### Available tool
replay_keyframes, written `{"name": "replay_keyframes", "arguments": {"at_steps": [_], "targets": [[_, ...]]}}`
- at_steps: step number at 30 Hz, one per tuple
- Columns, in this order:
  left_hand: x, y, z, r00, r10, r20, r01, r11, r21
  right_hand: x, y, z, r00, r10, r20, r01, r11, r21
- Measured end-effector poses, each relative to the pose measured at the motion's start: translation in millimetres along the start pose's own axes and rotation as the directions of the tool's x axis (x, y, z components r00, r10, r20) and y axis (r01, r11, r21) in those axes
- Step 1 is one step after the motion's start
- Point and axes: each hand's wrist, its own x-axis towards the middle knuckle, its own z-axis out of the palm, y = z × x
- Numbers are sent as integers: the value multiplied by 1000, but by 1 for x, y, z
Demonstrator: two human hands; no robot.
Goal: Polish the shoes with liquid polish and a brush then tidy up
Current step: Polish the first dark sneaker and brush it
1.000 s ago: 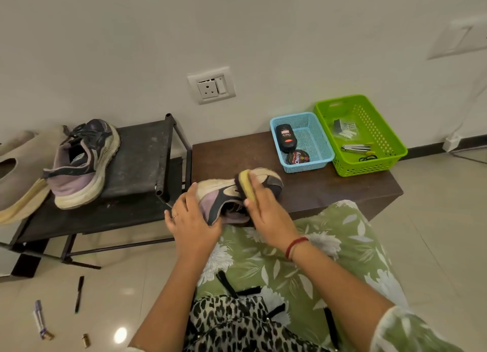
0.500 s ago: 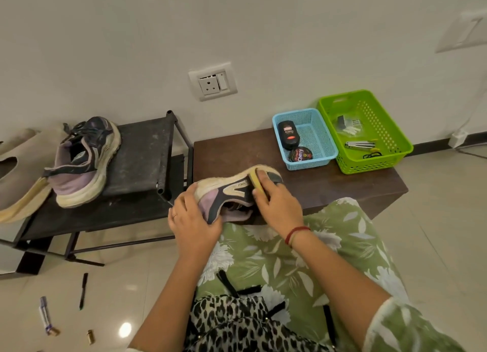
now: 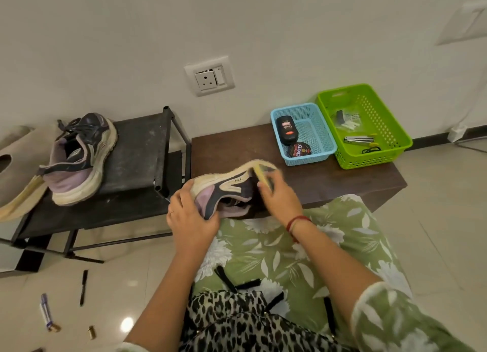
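Note:
A lilac and black sneaker (image 3: 226, 187) with a cream sole lies on its side at the front edge of the brown bench (image 3: 342, 183), above my lap. My left hand (image 3: 191, 217) grips its heel end. My right hand (image 3: 279, 197) holds a yellow brush (image 3: 259, 176) pressed against the shoe's toe part. The second sneaker (image 3: 79, 159) sits on the black metal rack (image 3: 137, 151) to the left. A black liquid polish bottle (image 3: 287, 130) and a round polish tin (image 3: 299, 149) lie in the blue basket (image 3: 322, 151).
A green basket (image 3: 395, 146) with small tools stands at the right end of the bench. A beige shoe (image 3: 15, 172) lies at the far left. A pen (image 3: 83, 287), a small tube (image 3: 46, 312) and caps lie on the tiled floor. A wall socket (image 3: 209, 76) is above.
My right hand has slid the brush along the shoe toward the toe and then a little back down its side. The shoe has tipped slightly; my left hand stays on the heel.

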Motion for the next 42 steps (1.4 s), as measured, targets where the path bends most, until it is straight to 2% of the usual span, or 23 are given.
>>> {"name": "replay_keyframes", "arguments": {"at_steps": [1,2,4,6,7,11,12,14,16,18,20,22,24,25,27,29,31,33,34,37,38,40,42], "targets": [[0,0,-1,1000,5,-1,-5,1000,6,8,6,-4,989,141,-43,-139,989,48],[1,0,-1,1000,16,3,-17,1000,20,7,8,-5,981,177,-79,-169,981,97],[1,-1,0,999,30,16,-31,999,35,-13,-2,-1,995,-16,-99,30,989,145],[4,-4,2,1000,18,7,-18,999,39,-38,-15,19,960,-281,-2,279,953,122],[4,-5,3,1000,-5,6,5,999,32,-41,-12,29,949,-309,61,304,950,74],[3,-5,3,999,-52,13,52,999,10,-8,7,31,992,126,14,-127,990,53],[3,-5,3,999,-40,11,40,999,26,-10,6,26,993,116,-2,-116,989,93],[3,-7,3,1000,-22,10,22,999,43,-18,-3,24,997,-82,15,79,988,130],[5,-8,2,999,-32,13,32,999,40,-24,-3,31,971,-207,123,196,976,99],[5,-7,1,998,-66,18,65,997,33,-9,5,30,993,-13,121,5,998,63],[4,-5,-1,997,-69,16,68,997,44,3,13,24,981,196,9,-196,977,88],[3,-2,-2,999,-45,22,43,997,58,-1,11,14,995,69,-69,-58,987,149],[4,-3,-1,999,-35,20,34,998,60,-9,3,14,981,-191,20,187,975,123],[4,-3,-1,999,-43,17,42,998,56,-11,3,16,969,-227,102,222,974,53],[3,-3,-1,999,-44,5,44,998,44,-3,9,17,991,-28,129,27,1000,10],[2,-1,-1,1000,-29,-9,29,999,45,4,15,11,986,167,10,-167,984,67],[2,-2,0,1000,-10,-4,11,998,67,-4,10,8,997,66,-38,-61,990,124],[4,-2,1,1000,-9,-1,9,997,75,-14,2,15,992,-115,59,107,986,124],[4,-2,1,1000,-16,0,16,997,69,-13,5,18,990,-100,102,93,993,79],[4,-2,2,1000,-5,0,5,999,52,5,14,15,951,303,68,-309,941,140],[3,-2,3,1000,2,-1,-2,998,56,5,13,14,949,314,21,-313,935,165],[4,-4,4,1000,11,-2,-11,998,63,-4,2,14,996,84,-8,-80,977,196],[5,-5,4,1000,8,-2,-8,998,58,-13,-7,21,981,-150,125,132,981,144]]}}
